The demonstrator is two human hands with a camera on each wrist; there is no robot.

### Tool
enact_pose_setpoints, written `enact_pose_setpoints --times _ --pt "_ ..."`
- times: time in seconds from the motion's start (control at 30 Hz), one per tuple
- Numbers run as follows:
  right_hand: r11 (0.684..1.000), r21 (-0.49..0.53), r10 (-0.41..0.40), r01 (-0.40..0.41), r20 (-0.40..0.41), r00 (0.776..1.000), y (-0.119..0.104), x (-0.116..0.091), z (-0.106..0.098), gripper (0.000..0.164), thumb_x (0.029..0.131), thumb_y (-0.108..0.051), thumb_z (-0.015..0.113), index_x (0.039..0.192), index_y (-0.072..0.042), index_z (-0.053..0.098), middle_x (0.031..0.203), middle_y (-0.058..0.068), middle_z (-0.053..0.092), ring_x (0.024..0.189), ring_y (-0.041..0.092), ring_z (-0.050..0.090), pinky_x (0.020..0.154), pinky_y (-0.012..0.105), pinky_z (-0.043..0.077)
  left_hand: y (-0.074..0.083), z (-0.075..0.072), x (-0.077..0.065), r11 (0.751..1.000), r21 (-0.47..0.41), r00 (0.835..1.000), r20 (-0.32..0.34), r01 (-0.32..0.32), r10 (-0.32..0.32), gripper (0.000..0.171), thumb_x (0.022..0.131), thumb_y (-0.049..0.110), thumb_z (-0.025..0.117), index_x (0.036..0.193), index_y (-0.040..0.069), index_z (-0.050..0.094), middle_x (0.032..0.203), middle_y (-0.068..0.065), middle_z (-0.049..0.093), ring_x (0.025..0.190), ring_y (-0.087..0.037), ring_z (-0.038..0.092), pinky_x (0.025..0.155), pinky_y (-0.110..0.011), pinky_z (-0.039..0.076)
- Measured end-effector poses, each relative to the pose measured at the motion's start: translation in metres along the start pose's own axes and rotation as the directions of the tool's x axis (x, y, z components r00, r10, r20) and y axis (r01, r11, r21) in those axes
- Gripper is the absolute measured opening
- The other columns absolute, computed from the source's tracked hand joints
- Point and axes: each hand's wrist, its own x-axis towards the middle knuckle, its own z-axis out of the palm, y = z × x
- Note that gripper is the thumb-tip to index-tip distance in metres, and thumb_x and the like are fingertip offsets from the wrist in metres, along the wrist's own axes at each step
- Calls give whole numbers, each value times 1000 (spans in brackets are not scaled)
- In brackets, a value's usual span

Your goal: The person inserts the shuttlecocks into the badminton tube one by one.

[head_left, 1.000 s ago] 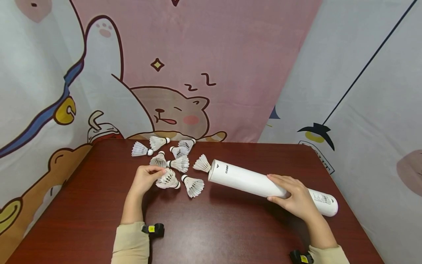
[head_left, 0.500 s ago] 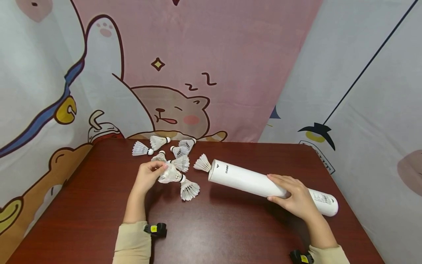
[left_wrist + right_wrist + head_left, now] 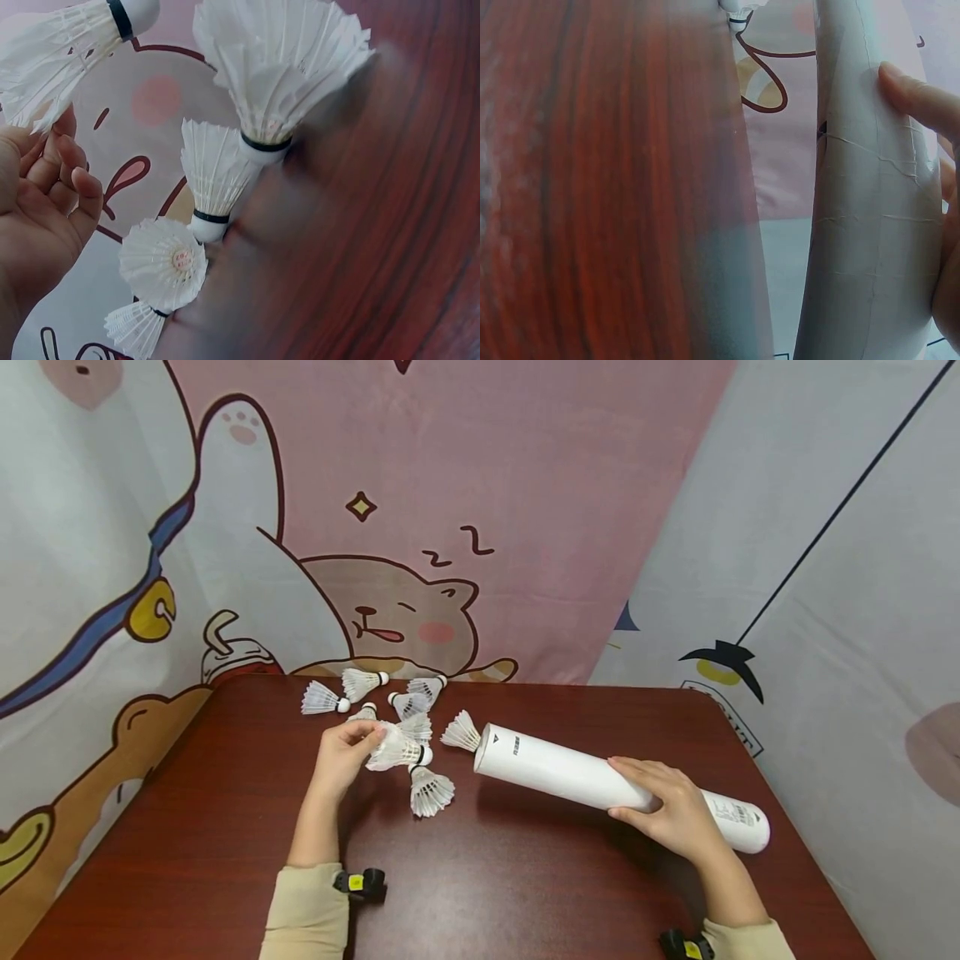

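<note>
My left hand [image 3: 343, 760] pinches a white feather shuttlecock [image 3: 396, 748] by its skirt edge, with the cork pointing right. In the left wrist view that shuttlecock [image 3: 67, 52] is raised off the table between thumb and fingers. My right hand [image 3: 667, 802] grips a long white shuttlecock tube [image 3: 555, 766] around its right half. The tube's mouth faces left toward the pile, and one shuttlecock [image 3: 461, 732] sticks out of it, feathers outward. In the right wrist view the thumb presses along the creased tube [image 3: 874, 187]. What else the tube contains is hidden.
Several loose shuttlecocks lie near the back left, among them one [image 3: 324, 697] at the far left and one [image 3: 431, 791] just below the held one. All rest on a dark red-brown table [image 3: 465, 885]. A cartoon-printed cloth [image 3: 525, 527] hangs behind its back edge.
The left hand has lifted the shuttlecock and moved slightly right and up; its cork has swung to point right. The nearby front shuttlecock has shifted a little. The right hand and tube stay still.
</note>
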Motion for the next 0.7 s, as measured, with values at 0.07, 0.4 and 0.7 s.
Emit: enact_pose_setpoints --times 0.07,0.4,0.7 --pt "1000 1 -4 4 -3 1000 0 0 0 74 62 -31 90 130 -19 62 126 -2 61 110 19 57 91 34 37 -8 2 2 1000 -26 1000 -12 -2 1 10 85 -11 64 89 -20 61 70 8 61 62 -4 50 53 -18 40" --pt "1000 3 -2 2 2 1000 1 0 0 75 62 -30 91 130 -19 62 126 -2 61 110 18 57 89 37 38 -11 18 1 990 -137 999 -37 -29 24 7 86 -11 63 89 -18 62 72 6 63 64 -6 51 55 -18 41" --pt "1000 1 -4 4 4 1000 -1 0 0 75 61 -29 91 129 -18 62 126 -1 61 110 19 57 90 35 38 -8 33 -1 987 -154 998 -43 36 -43 15 87 -8 64 95 -20 61 74 7 63 68 -6 51 58 -19 40"
